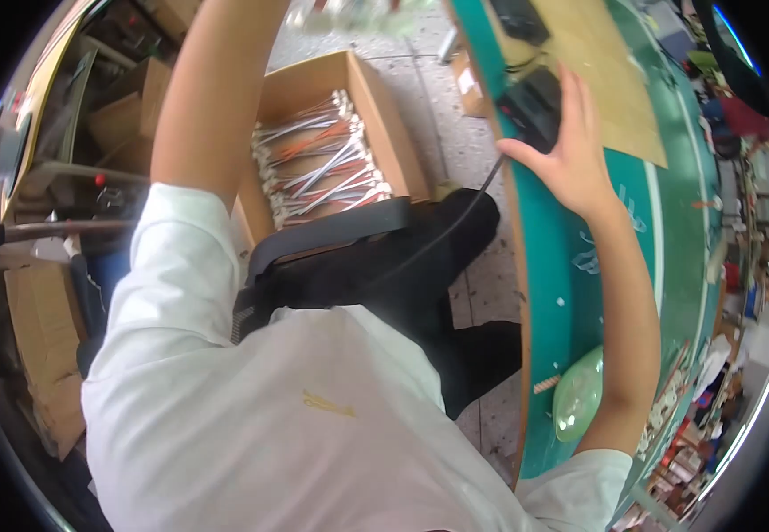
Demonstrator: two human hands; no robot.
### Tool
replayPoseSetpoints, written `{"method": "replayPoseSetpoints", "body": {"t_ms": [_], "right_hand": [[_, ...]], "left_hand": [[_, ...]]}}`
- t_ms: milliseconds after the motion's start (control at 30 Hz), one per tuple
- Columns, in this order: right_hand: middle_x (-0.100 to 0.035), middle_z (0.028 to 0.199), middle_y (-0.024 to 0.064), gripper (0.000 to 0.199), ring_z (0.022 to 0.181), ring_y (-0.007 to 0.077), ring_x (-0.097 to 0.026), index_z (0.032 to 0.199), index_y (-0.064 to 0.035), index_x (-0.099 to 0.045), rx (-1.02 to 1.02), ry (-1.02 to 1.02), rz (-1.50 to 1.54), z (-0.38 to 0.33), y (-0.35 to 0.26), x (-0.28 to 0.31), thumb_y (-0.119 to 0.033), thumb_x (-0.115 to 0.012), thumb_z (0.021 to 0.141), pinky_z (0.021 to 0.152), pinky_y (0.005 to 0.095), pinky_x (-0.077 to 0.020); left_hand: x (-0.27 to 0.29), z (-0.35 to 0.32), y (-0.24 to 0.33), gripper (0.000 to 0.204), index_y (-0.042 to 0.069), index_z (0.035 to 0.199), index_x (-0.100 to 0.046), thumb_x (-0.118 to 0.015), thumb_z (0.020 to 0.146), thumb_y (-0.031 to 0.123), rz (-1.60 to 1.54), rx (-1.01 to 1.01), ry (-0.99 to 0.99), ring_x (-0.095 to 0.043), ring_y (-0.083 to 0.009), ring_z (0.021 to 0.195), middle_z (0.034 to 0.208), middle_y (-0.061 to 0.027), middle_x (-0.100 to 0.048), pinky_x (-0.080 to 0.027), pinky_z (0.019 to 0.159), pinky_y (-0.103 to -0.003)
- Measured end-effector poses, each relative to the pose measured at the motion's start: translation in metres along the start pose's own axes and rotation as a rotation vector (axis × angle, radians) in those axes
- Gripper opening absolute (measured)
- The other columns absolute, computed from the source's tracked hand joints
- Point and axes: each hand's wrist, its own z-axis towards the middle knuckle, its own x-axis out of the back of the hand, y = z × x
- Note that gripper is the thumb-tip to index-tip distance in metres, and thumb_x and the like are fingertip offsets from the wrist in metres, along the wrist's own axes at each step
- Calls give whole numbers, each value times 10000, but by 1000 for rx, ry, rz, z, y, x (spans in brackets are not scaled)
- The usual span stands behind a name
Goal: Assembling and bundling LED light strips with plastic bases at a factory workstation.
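My right hand point(571, 155) lies at a black box-like device point(533, 108) on the green table. Its fingers stretch along the device's right side, and the thumb is spread out at the near edge. A thin dark cable point(464, 217) runs down from that spot across my dark-clothed legs. My left forearm point(211, 89) reaches up past the top edge, so the left hand is out of sight. Under that arm stands an open cardboard box point(402, 146) holding several bundles of white, grey and orange wires point(322, 160) with white ends.
The table's brown edge point(519, 293) runs along my right. A pale green translucent dish point(578, 395) lies near my right elbow. Beyond the device are a tan sheet point(619, 97) and another black device point(519, 19). Blurred clear plastic point(353, 18) shows at the top. Cardboard point(43, 346) stands left.
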Motion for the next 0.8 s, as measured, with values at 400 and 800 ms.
{"method": "replayPoseSetpoints", "body": {"t_ms": [400,800], "right_hand": [[-393,1439,193,727,1333,293,-407,1474,5,-285,-238,15,236,7,8,-33,-136,-638,855,1132,393,-283],[-235,1548,203,910,1404,320,-300,1510,39,-161,-459,95,60,-44,34,2,-498,-581,908,1139,463,-248]], "left_hand": [[157,-352,-334,332,24,984,-533,-403,1032,325,264,1258,17,-591,-168,587,703,-69,-581,-518,586,-345],[146,-478,-392,350,75,1195,-605,-471,948,281,697,1392,-1098,-630,-366,1072,1146,-177,-661,-497,918,-453]]}}
